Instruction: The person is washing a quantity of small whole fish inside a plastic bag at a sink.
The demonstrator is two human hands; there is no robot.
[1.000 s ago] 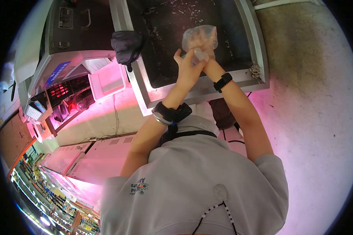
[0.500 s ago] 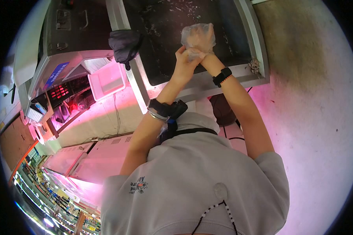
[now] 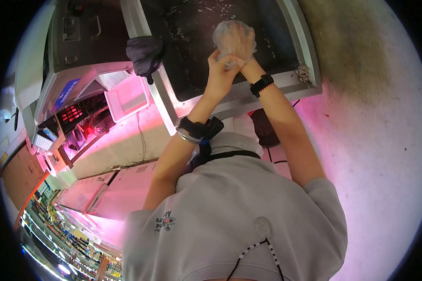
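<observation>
A thin, clear plastic glove (image 3: 222,38) covers my right hand (image 3: 241,42), loose and wrinkled around the fingers. The fingers inside look stretched upward, with nothing held in them. My left hand (image 3: 220,74) is bare and pinches the glove's cuff near the right wrist, thumb across the film. Both hands are over a dark, metal-framed basin (image 3: 192,79) with pale specks and wet-looking streaks on its surface. A black watch (image 3: 261,85) is on my right wrist; a black strapped device (image 3: 201,129) and a bangle are on the left.
A dark cloth bag (image 3: 145,54) hangs over the basin's left frame. Beyond it are a white plastic tray (image 3: 126,98) and a dark cabinet (image 3: 86,42). White chest units (image 3: 122,187) stand behind on the left. A stained wall or floor surface (image 3: 361,117) runs along the right.
The gloved right hand has shifted slightly up, and its fingers sit deeper in the film. The left hand still pinches the cuff.
</observation>
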